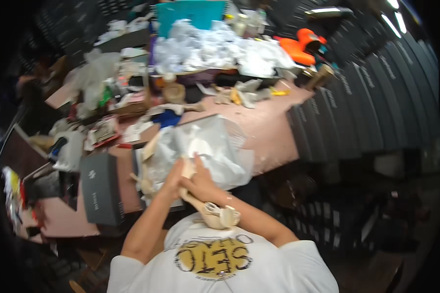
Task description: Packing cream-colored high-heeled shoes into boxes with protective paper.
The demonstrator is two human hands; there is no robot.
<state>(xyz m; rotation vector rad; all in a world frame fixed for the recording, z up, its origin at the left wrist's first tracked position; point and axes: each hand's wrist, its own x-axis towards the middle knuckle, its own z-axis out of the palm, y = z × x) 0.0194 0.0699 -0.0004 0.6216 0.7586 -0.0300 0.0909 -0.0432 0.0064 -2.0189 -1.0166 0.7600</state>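
Note:
A beige high-heeled sandal [216,218] is held close to my chest, its buckled or bow-like strap end toward me. My left hand [173,179] closes on the far part of the shoe from the left. My right hand [201,182] grips that same part from the right, one finger stretched forward. Just beyond both hands lies a dark box lined with white tissue paper [217,141]. Along the box's left side shows another beige shoe-like piece [146,183], partly covered by paper. Motion blurs the hands a little, and the fingers hide part of the sandal.
A dark grey shoebox [100,189] stands at the left on the pink table [266,132]. Many dark boxes [376,97] are stacked in a row at the right. Crumpled white paper [200,49], an orange tape dispenser [303,48] and clutter line the back.

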